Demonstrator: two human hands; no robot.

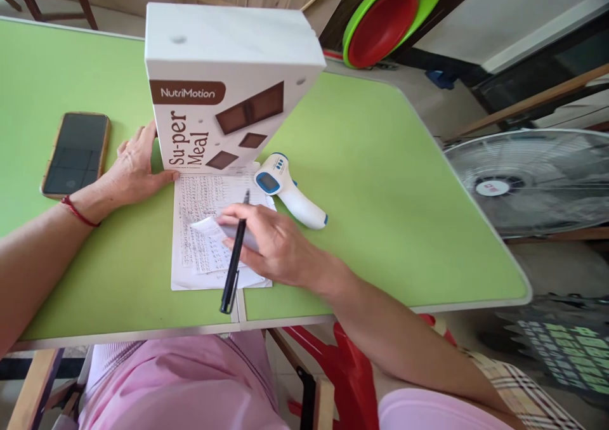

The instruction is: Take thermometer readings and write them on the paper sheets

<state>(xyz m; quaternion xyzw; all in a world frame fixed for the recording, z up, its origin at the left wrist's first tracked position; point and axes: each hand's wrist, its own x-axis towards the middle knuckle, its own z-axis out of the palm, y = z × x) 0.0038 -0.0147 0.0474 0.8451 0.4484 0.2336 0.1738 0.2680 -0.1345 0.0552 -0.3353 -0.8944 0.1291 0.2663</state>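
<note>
Green table (394, 182), clock centred on the handwritten papers (202, 195). Fan (493, 188) at 3, past the table edge. White NutriMotion box (195, 122) upright at 12, at the papers' far edge. Right hand (280, 243) at 3, pinching. Left hand (133, 169) at 10, thumb spread from fingers, touching box's lower left side. Thermometer gun (299, 200) at 2. Phone (77, 154) at 10, outside left hand. Paper slip (204, 226) under right fingers; can't tell if gripped. Black pen (234, 259) in right pinch, tip toward 12.

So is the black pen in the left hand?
No, the pen is in the right hand, while the left hand is at the box's lower corner.
</note>
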